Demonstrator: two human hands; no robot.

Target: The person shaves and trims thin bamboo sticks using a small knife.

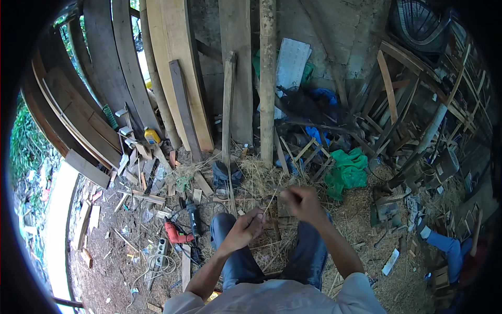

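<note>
My left hand (248,228) is closed in front of my left knee, with a thin pale strip (270,203) like split bamboo or cane in its fingers. The strip slants up and away toward the right. Across from it, my right hand (304,205) is curled shut above my right knee. A small dark shape shows at its fingertips, too blurred to name. The two hands are apart, and the strip rises between them. Below lies a floor littered with straw-like shavings (256,172).
A red and black power tool (178,233) and a power strip (159,251) with cord lie left. Boards (175,68) and a pole (267,78) stand ahead. Right are a green cloth (348,170), scrap wood (387,89) and another person's blue-clad leg (444,248).
</note>
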